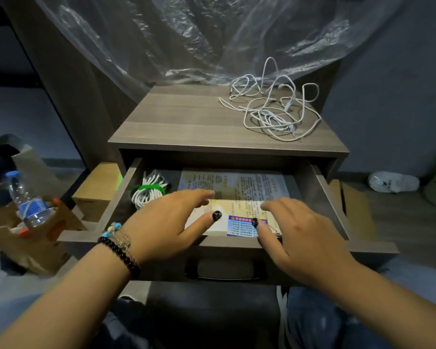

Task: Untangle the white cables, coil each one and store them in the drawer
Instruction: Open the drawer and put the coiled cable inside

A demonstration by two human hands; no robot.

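A: so the table [186,117] has its drawer [332,197] pulled open, tangle of white cables [272,107] sitting on top, back right.

B: yep. One coil [149,188] with a green band is already in the drawer's left corner, beside a leaflet [237,182]. Left hand [166,220] and right hand [302,235] both lie relaxed over the leaflet, fingers loose, gripping nothing.
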